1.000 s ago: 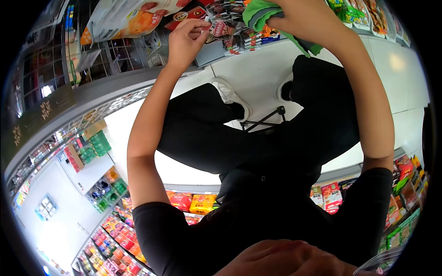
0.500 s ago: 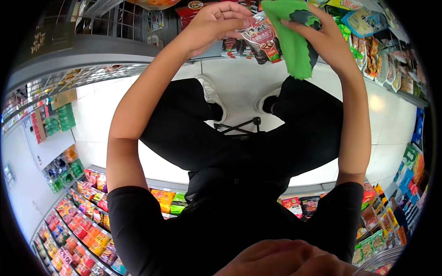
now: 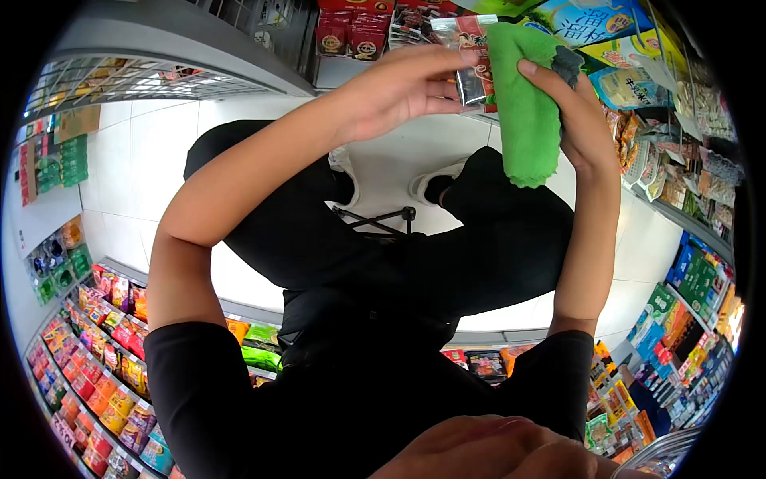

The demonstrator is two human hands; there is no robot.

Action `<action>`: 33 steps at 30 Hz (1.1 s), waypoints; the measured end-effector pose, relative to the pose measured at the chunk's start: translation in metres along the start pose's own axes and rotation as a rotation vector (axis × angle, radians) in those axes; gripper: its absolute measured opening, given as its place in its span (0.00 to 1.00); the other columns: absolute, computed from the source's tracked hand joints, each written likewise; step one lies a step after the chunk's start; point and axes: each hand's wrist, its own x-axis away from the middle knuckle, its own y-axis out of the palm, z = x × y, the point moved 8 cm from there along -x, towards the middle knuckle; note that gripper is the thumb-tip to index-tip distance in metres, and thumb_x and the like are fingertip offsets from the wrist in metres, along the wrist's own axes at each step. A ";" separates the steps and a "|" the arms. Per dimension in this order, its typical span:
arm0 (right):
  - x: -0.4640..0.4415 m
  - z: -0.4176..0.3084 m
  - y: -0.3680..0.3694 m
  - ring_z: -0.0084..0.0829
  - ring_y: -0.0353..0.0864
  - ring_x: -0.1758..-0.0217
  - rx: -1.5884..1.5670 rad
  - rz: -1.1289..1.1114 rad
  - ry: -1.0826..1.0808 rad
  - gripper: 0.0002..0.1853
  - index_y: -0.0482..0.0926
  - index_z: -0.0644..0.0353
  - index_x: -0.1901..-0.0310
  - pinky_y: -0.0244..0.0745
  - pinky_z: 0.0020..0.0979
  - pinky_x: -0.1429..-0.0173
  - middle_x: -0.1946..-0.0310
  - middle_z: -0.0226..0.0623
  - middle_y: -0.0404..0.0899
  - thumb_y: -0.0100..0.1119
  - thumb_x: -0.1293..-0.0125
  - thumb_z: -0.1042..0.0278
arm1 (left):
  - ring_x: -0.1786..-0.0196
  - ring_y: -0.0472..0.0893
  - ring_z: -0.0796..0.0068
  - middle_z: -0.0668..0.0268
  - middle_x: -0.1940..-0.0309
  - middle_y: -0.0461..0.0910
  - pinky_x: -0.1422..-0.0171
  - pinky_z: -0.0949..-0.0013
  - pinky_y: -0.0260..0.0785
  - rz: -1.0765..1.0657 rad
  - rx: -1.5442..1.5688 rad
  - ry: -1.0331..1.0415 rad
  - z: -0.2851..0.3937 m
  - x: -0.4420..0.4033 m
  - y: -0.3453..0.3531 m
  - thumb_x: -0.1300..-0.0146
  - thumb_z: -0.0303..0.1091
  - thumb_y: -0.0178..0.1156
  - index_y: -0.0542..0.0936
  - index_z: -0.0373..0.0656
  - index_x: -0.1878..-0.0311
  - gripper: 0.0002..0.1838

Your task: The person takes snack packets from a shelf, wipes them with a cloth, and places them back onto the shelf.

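Observation:
Between thumb and fingers, my left hand [image 3: 403, 89] holds a small clear-and-red snack packet [image 3: 475, 80] with dark contents, upright in front of the shelf. A green cloth [image 3: 523, 104] with a dark grey part hangs folded from my right hand [image 3: 578, 112], the thumb lying over its front. The cloth's left edge touches or overlaps the packet's right side; I cannot tell which. Part of the packet is hidden behind the cloth. Just behind my left hand sit red snack packets [image 3: 351, 36] on the shelf.
Large blue and yellow snack bags [image 3: 590, 20] stand on the shelf at the upper right. A grey wire shelf [image 3: 159, 76] lies at the left. Below me are my black-trousered legs [image 3: 279, 215] and a folding stool's frame [image 3: 379, 217]. Candy shelves [image 3: 96, 383] run behind me.
The packet, tilted before, is now more upright and partly covered by the cloth. My left hand has moved right and down in view, and the cloth hangs lower. My view has shifted slightly.

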 end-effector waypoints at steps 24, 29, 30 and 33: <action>0.015 -0.048 0.033 0.36 0.82 0.54 0.803 0.076 -0.813 0.28 0.87 0.57 0.45 0.77 0.31 0.49 0.59 0.36 0.81 0.68 0.52 0.85 | 0.41 0.81 0.75 0.64 0.43 0.83 0.32 0.66 0.73 0.083 -0.106 0.174 0.004 0.005 -0.012 0.23 0.34 0.60 0.80 0.37 0.40 0.14; 0.015 -0.044 0.036 0.35 0.82 0.54 0.841 0.044 -0.831 0.29 0.88 0.56 0.45 0.77 0.32 0.49 0.57 0.35 0.81 0.70 0.53 0.85 | 0.35 0.81 0.67 0.59 0.39 0.82 0.22 0.60 0.70 0.042 -0.122 0.113 0.001 0.005 -0.009 0.21 0.33 0.54 0.77 0.35 0.37 0.16; 0.016 -0.044 0.037 0.35 0.82 0.54 0.845 0.028 -0.843 0.29 0.88 0.56 0.45 0.77 0.32 0.49 0.57 0.35 0.81 0.70 0.53 0.85 | 0.34 0.81 0.66 0.57 0.39 0.81 0.21 0.58 0.69 0.022 -0.034 0.098 -0.001 0.004 -0.007 0.21 0.34 0.53 0.76 0.35 0.36 0.17; 0.015 -0.044 0.039 0.37 0.82 0.53 0.847 0.030 -0.831 0.29 0.88 0.55 0.45 0.77 0.33 0.48 0.57 0.35 0.81 0.70 0.54 0.84 | 0.33 0.81 0.63 0.54 0.38 0.81 0.21 0.57 0.70 0.041 0.172 0.027 -0.002 0.005 -0.002 0.19 0.38 0.51 0.74 0.34 0.34 0.20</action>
